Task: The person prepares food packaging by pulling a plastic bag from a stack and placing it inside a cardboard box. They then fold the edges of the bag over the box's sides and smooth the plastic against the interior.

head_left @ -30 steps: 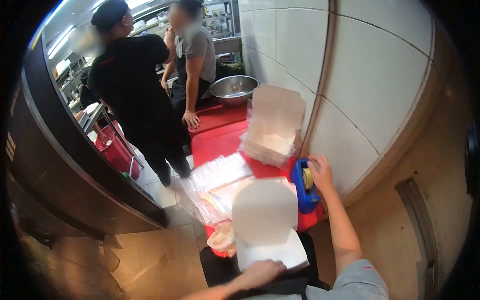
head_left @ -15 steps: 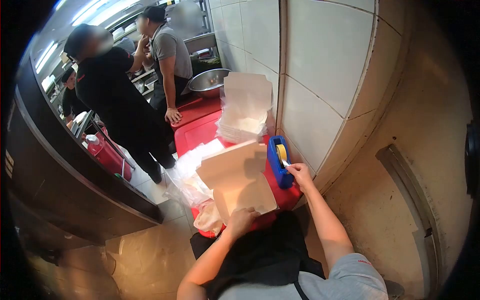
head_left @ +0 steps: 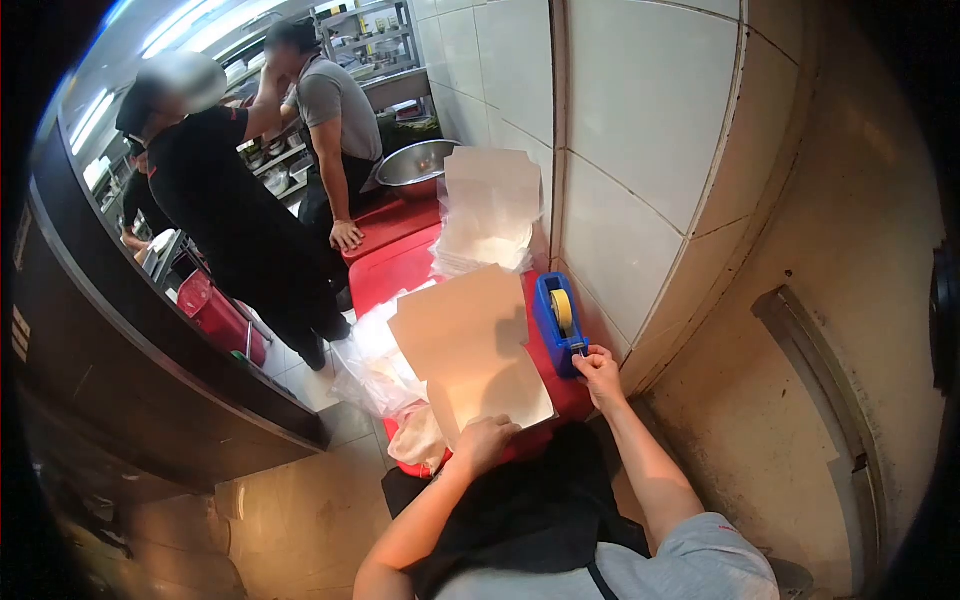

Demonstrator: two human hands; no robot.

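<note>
Both hands are busy: the right hand (head_left: 600,372) has dropped just below the blue tape dispenser (head_left: 557,322), fingers pinched, apparently on tape; the left hand (head_left: 483,440), flat, pins the open white box (head_left: 470,350) beside the dispenser.

text: none legible | red mark on grey sleeve (head_left: 722,523): too small to read | red mark on black shirt (head_left: 232,113): blurred | tape dispenser (head_left: 556,322): no label seen

Matt paper box (head_left: 470,350), glossy blue plastic tape dispenser (head_left: 556,322), shiny metal bowl (head_left: 417,164)
</note>
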